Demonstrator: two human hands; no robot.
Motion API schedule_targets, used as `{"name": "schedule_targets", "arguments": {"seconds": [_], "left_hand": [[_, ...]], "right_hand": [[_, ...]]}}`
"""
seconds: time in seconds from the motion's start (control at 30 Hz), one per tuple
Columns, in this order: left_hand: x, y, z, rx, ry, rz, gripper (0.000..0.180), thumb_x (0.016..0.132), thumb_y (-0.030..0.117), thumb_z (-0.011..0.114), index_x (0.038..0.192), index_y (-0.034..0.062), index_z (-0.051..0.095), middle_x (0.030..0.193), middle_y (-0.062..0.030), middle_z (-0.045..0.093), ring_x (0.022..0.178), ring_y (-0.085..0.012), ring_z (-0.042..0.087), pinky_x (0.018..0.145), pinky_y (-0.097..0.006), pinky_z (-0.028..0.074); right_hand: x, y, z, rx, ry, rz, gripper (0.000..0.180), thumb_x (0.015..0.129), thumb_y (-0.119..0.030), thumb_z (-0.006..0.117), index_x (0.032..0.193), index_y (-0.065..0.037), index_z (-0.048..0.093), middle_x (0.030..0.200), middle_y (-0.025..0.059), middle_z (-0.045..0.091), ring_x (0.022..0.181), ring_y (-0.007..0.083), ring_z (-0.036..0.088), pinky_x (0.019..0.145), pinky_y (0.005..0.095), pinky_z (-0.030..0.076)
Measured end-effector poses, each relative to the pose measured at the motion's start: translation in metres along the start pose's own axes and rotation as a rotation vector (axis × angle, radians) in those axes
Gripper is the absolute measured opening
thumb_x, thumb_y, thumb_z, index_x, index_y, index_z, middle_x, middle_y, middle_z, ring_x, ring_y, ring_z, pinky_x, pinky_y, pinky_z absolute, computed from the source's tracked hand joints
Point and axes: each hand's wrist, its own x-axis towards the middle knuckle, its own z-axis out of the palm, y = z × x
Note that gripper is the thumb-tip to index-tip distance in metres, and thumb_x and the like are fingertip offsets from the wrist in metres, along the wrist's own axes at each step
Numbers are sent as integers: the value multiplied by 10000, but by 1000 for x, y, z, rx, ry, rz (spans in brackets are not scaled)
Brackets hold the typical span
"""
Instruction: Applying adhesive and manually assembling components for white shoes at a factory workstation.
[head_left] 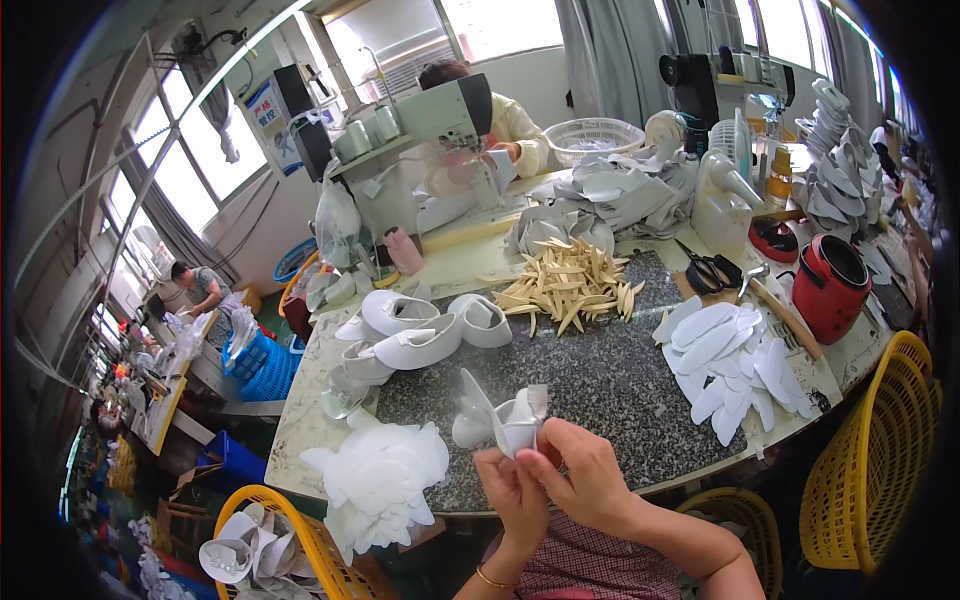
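Above the near edge of a speckled dark stone slab [620,400], my two hands pinch a small white shoe upper [516,428] between them. My left hand [515,495] grips its lower edge from the left. From the right, the thumb and fingers of my right hand [590,475] close on it, meeting the left fingertips. The part between the fingertips is hidden. Several curved white shoe uppers [425,345] stand grouped beyond my hands to the left. Thin white cut pieces [375,475] lie heaped at the near left.
Tan slivers [570,280] are piled at the slab's far side. White flat pieces [735,360] lie right, near scissors [710,272], a hammer [785,310] and a red pot [832,290]. Yellow baskets [870,460] flank the table. Opposite, a person [515,120] works at a sewing machine [445,110].
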Motion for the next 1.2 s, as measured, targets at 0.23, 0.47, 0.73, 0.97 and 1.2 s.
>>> {"name": "schedule_targets", "arguments": {"seconds": [0.23,0.47,0.73,0.97,1.2], "left_hand": [[44,26,-10,-514,121,-577,188,1055,223,492,1034,36,481,979,-60,576,872,-110,595,769,-277,529],[82,20,-27,-619,125,-659,220,1066,237,456,1066,40,553,1032,-53,625,970,-136,638,879,-325,546],[93,7,-26,-749,171,-745,295,1056,243,480,1092,-26,596,1059,-91,685,958,-178,679,870,-354,573],[125,-15,-65,-659,323,-600,310,1047,281,492,1143,9,607,1102,-103,688,1014,-190,671,900,-361,568],[135,-12,-105,-753,264,-736,408,1032,377,470,1189,16,576,1098,-110,663,1027,-239,648,933,-413,519]], "right_hand": [[-13,12,2,91,72,-6,176,965,-123,594,828,-14,613,756,115,620,716,282,610,683,390,478],[-42,29,1,216,79,-24,160,941,-69,604,805,-13,665,716,127,628,721,297,633,946,446,522],[-56,27,-9,76,50,62,137,909,-73,643,783,-38,684,729,103,625,755,294,607,705,390,475],[-61,31,-34,-89,-61,64,152,904,-77,632,761,-85,681,703,61,607,719,254,582,773,362,399],[-49,74,-78,-646,-113,156,199,987,-167,523,817,-73,565,719,88,592,777,285,588,760,426,375]]}}
